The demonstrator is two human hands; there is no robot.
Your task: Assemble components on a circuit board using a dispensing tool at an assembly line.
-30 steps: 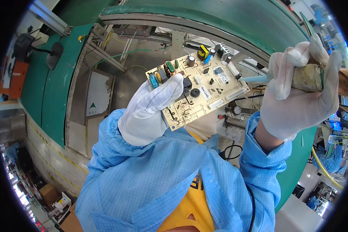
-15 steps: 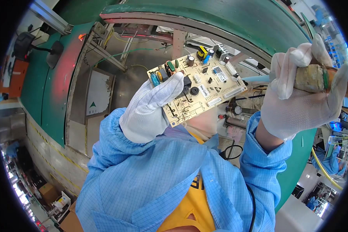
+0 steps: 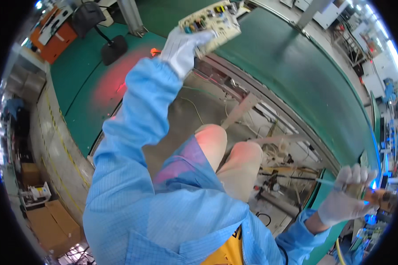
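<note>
My left hand, in a white glove, is closed on one edge of a circuit board. The board is cream-coloured, with yellow, blue and black parts on its upper face. It is held up at the far side, over the edge of the green bench. At the right, my gloved right hand grips a thick tape-wrapped tool. A thin pale blue tip sticks out from it to the left. The kind of tool cannot be made out, and the image there is blurred.
A long green bench top with a metal edge curves across the right. On the left green table stands a black stand, near a red glow. Pipes and cables lie below. A cardboard box sits lower left.
My left hand has carried the board away from my body, up and far, over the bench edge. My right hand has moved lower with the tool still in it. The view has shifted.
</note>
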